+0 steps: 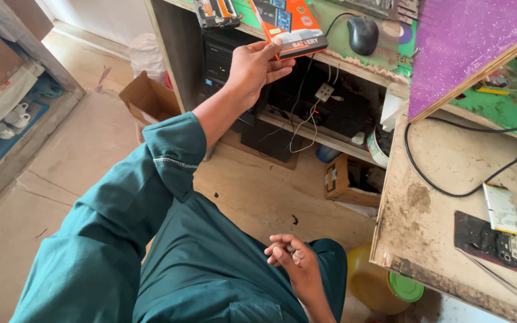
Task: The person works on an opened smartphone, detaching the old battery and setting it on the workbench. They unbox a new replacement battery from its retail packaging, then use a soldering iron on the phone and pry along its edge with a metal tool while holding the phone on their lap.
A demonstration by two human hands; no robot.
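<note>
**Orange pack held up at the desk edge**

The orange pack [288,27] is raised at the front edge of the green desk [336,30], its lower end pinched in the left hand [252,66], thumb on top and fingers beneath. Just left of it lies a dark pack [216,13]; to its right sits a black mouse [363,34]. Under the desk are a computer tower [219,60] and loose white wires [306,122]. The right hand [291,254] rests on the lap, fingers curled loosely, holding nothing. Well to the right, on the worn worktable [438,239], an opened phone [495,242] lies with a flat battery [502,208] touching it.
</note>
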